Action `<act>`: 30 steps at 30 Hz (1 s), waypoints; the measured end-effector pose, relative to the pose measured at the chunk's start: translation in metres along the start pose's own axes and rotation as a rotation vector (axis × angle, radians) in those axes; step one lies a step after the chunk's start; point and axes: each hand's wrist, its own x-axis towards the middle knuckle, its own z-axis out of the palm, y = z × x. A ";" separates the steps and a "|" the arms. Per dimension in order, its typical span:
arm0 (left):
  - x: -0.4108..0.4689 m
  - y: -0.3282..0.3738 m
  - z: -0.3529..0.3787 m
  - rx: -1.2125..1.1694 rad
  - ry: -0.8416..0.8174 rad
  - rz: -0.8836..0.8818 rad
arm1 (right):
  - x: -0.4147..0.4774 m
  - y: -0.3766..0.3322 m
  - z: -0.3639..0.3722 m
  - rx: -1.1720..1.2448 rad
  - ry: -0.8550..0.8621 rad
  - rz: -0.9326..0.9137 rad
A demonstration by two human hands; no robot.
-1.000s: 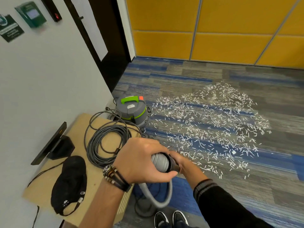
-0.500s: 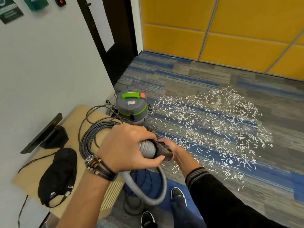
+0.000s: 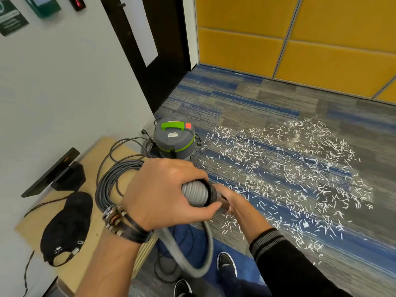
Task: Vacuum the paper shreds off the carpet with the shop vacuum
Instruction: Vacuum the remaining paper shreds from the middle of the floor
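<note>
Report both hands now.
Left hand: grips the gray vacuum hose behind its black cuff.
Right hand: holds the dark tube past the cuff.

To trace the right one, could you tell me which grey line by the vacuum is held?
The thick ribbed hose, gripped by the left hand; the thinner coiled cable lies on the cardboard.

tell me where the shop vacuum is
Head view, left of centre: the shop vacuum stands on the carpet by the white wall, between the coiled cable and the paper shreds.
</note>
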 end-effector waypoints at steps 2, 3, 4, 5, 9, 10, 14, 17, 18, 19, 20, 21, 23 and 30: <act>0.003 0.002 0.007 0.007 -0.036 -0.022 | 0.010 -0.009 -0.009 0.029 -0.014 0.020; 0.003 0.002 0.011 0.009 -0.050 -0.033 | 0.019 -0.012 -0.014 0.015 0.016 0.015; 0.007 0.002 0.017 0.012 -0.063 -0.046 | 0.028 -0.017 -0.020 -0.027 0.037 0.020; 0.011 0.000 0.023 0.015 -0.075 -0.060 | 0.035 -0.020 -0.023 -0.031 0.010 0.035; 0.022 -0.006 0.037 0.001 -0.119 -0.096 | 0.060 -0.010 -0.031 -0.052 -0.005 0.066; 0.023 -0.004 0.037 -0.024 -0.122 -0.097 | 0.055 -0.006 -0.032 -0.038 0.008 0.073; 0.027 0.008 0.036 -0.094 -0.077 -0.056 | 0.051 0.010 -0.046 0.001 -0.049 0.103; 0.035 0.011 0.038 -0.077 -0.025 -0.028 | 0.044 0.000 -0.060 0.093 -0.025 0.051; 0.037 0.010 0.039 -0.064 -0.022 -0.020 | 0.039 -0.007 -0.062 0.137 -0.007 0.047; 0.039 0.008 0.041 -0.046 -0.026 -0.017 | 0.035 -0.014 -0.065 0.170 0.008 0.036; 0.039 0.006 0.044 -0.026 -0.036 -0.018 | 0.033 -0.020 -0.068 0.195 0.015 0.025; 0.039 0.004 0.048 -0.007 -0.049 -0.023 | 0.035 -0.026 -0.074 0.222 0.030 0.032; 0.040 -0.004 0.061 0.017 -0.069 -0.041 | 0.038 -0.035 -0.082 0.255 0.050 0.062; 0.034 -0.021 0.060 0.046 -0.099 -0.071 | 0.054 -0.038 -0.052 0.179 0.028 0.094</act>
